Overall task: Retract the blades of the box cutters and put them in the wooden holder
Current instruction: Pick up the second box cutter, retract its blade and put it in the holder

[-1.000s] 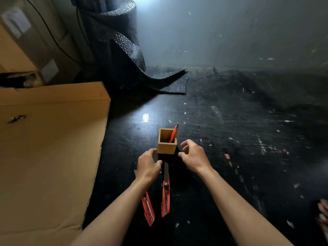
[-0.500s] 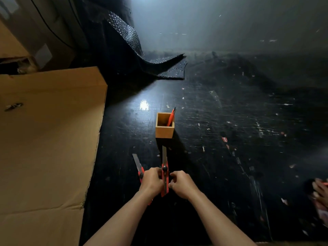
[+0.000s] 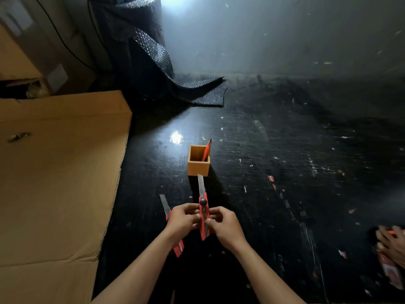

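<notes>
At lower centre of the frame, the left hand [image 3: 183,222] and the right hand [image 3: 225,226] are both closing their fingers around the red handle of a box cutter [image 3: 203,218], one on each side. Its blade is standing fully extended, pointing up-frame toward the wooden holder [image 3: 198,166], and its tip is nearly meeting the holder's near wall. A second box cutter [image 3: 172,227] is lying on the black floor [image 3: 285,194] just left of the held one, blade also out, partly hidden beneath the left hand. A third red cutter [image 3: 206,151] is leaning inside the holder at centre frame. Flattened cardboard [image 3: 54,172] is occupying the left side.
</notes>
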`<state>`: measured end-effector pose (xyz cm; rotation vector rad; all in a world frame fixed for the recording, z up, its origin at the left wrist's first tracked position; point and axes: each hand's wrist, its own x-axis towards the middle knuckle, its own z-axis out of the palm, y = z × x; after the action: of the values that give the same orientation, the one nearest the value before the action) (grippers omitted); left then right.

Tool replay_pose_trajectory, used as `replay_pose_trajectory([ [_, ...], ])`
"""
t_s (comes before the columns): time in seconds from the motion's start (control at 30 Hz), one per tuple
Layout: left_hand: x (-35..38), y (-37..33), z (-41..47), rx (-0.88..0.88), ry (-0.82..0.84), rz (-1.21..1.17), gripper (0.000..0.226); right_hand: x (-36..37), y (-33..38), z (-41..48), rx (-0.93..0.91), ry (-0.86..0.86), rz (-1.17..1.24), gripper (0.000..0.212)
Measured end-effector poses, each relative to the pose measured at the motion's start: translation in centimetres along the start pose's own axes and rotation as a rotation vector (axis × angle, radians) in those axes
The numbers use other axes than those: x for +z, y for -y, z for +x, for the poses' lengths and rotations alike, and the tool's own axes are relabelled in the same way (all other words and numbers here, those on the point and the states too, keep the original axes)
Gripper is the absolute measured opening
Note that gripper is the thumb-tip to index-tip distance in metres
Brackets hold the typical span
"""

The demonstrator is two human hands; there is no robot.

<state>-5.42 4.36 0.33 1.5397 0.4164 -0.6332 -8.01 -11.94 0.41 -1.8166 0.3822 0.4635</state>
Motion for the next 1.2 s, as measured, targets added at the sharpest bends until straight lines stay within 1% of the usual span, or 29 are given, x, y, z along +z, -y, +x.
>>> replay_pose_trajectory([
  [0.2,-0.4,-5.9,-1.8,0.210,0.014,-0.043,0.032,-1.4,4.8,0.7,-0.197,-0.057,0.118,0.022],
  [0.37,-0.9,-12.6,-2.8,0.359,0.024,-0.096,0.033,-3.5,11.1,1.3,-0.349,-0.047,0.177,0.023],
  [0.5,-1.2,-18.0,-3.7,0.470,0.046,-0.096,0.044,-5.7,16.7,0.9,-0.477,-0.039,0.163,0.020],
  [0.57,-1.4,-20.4,-4.6,0.533,0.059,-0.088,0.046,-6.7,19.2,0.4,-0.552,-0.046,0.149,0.025],
  [0.67,-1.4,-23.4,-5.9,0.623,0.064,-0.067,0.042,-7.9,22.5,-0.1,-0.669,-0.101,0.099,0.037],
  [0.77,-1.4,-25.4,-6.7,0.681,0.054,-0.039,0.041,-8.9,25.6,-0.4,-0.723,-0.184,0.057,0.030],
  [0.93,-1.2,-27.3,-7.7,0.742,0.042,-0.019,0.041,-10.2,29.3,-0.9,-0.804,-0.246,-0.056,0.019],
  [1.07,-1.2,-28.5,-8.5,0.775,0.053,-0.031,0.042,-10.7,30.4,-1.8,-0.867,-0.248,-0.109,0.013],
  [1.2,-1.2,-29.0,-8.9,0.782,0.061,-0.038,0.045,-10.7,30.9,-2.5,-0.884,-0.250,-0.099,0.013],
])
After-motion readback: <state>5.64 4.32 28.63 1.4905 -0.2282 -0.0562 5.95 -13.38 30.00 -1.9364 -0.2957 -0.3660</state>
